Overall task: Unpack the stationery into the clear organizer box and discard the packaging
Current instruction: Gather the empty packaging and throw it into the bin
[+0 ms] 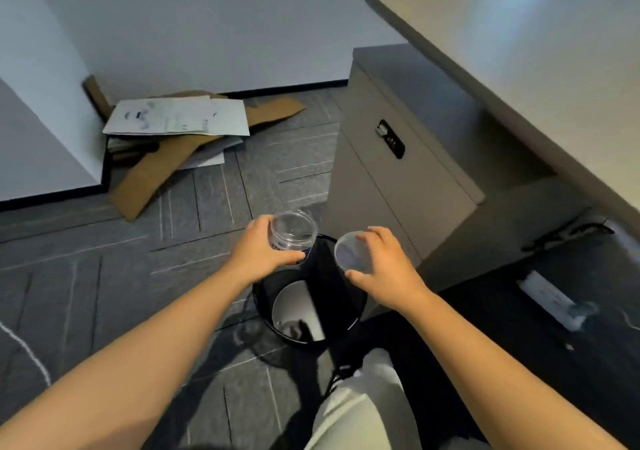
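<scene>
My left hand (265,249) grips a clear round plastic jar (293,231), open end up and with nothing visible inside, above the far rim of a black waste bin (349,314) on the floor. My right hand (384,266) holds the jar's clear round lid (350,251) between thumb and fingers, just right of the jar and also over the bin. The bin has a dark liner, and something pale lies inside it. The clear organizer box is not in view.
A grey drawer cabinet (408,172) with a lock stands right of the bin under a desk top (526,69). Flattened cardboard and papers (176,120) lie on the carpet by the wall. A white power strip (550,300) lies on the floor at right. My knee (360,408) is below.
</scene>
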The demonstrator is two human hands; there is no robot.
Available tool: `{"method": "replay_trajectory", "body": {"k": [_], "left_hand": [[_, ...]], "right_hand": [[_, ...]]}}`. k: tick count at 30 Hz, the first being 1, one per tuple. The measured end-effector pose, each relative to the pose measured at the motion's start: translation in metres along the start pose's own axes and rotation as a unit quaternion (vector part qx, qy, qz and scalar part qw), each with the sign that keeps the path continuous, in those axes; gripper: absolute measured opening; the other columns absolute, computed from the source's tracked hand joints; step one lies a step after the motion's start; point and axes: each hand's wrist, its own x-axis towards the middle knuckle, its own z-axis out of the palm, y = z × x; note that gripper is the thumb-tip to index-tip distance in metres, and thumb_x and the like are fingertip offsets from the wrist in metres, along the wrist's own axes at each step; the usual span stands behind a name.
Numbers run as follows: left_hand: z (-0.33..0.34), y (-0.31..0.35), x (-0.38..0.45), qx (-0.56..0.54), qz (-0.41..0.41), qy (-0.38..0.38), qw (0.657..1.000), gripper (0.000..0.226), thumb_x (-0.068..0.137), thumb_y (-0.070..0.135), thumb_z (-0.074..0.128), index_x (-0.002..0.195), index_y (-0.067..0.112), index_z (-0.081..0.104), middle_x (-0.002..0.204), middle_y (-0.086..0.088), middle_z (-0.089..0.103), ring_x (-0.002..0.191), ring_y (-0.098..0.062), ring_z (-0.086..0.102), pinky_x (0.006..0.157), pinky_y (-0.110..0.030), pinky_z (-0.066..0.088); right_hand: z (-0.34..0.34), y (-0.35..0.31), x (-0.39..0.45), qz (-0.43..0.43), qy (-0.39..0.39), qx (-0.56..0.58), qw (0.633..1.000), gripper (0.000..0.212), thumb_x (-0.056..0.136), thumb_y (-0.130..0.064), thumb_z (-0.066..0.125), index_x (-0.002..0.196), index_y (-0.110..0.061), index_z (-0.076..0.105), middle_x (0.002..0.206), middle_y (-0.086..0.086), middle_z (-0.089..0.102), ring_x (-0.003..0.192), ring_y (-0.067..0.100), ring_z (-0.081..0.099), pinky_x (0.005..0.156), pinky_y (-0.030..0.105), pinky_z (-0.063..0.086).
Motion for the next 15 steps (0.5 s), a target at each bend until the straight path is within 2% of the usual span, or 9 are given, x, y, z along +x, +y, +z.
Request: {"method": "replay_trajectory", "body": {"k": [3,5,7,11,15], "left_hand": [[0.021,-0.015,0.019,-0.019,-0.012,-0.027,0.999,0.081,0.064,0.020,0.079,0.131,0.007,0.035,0.133,-0.010,0.047,0.123,-0.024,0.046,0.096,-0.028,0.035],[0.030,-0.022,0.028,-0.015,-0.026,-0.054,0.998,0.092,0.067,0.021,0.077,0.139,0.008,0.023,0.144,-0.010,0.037,0.132,-0.023,0.037,0.102,-0.027,0.030],[0.033,-0.027,0.036,0.022,-0.033,-0.071,0.997,0.092,0.071,0.025,0.074,0.142,0.008,0.017,0.149,-0.011,0.027,0.137,-0.024,0.029,0.108,-0.029,0.026],[0.029,-0.031,0.042,0.131,-0.015,-0.086,0.987,0.063,0.082,0.025,0.062,0.135,0.006,0.035,0.143,-0.013,0.039,0.132,-0.026,0.035,0.102,-0.025,0.026],[0.014,-0.020,0.039,0.234,0.027,-0.112,0.965,0.048,0.085,0.027,0.058,0.126,0.005,0.047,0.133,-0.015,0.049,0.124,-0.029,0.044,0.101,-0.033,0.034]], "right_hand": [[0.021,0.015,0.024,0.010,-0.026,0.004,1.000,0.063,0.081,-0.021,0.061,0.135,-0.011,0.030,0.151,0.007,0.014,0.139,0.022,0.017,0.108,0.032,0.026],[0.030,0.022,0.037,0.014,-0.042,-0.002,0.999,0.070,0.081,-0.025,0.063,0.139,-0.013,0.025,0.153,0.006,0.010,0.140,0.022,0.015,0.111,0.033,0.023],[0.038,0.026,0.046,0.016,-0.059,-0.022,0.998,0.072,0.082,-0.030,0.061,0.140,-0.013,0.022,0.154,0.006,0.010,0.141,0.021,0.012,0.112,0.033,0.019],[0.042,0.029,0.053,0.024,-0.078,-0.064,0.995,0.059,0.089,-0.030,0.051,0.139,-0.011,0.026,0.152,0.007,0.018,0.140,0.022,0.015,0.112,0.033,0.019],[0.026,0.021,0.048,0.016,-0.069,-0.115,0.991,0.052,0.090,-0.029,0.047,0.136,-0.010,0.033,0.148,0.010,0.028,0.137,0.025,0.023,0.109,0.034,0.023]]}}
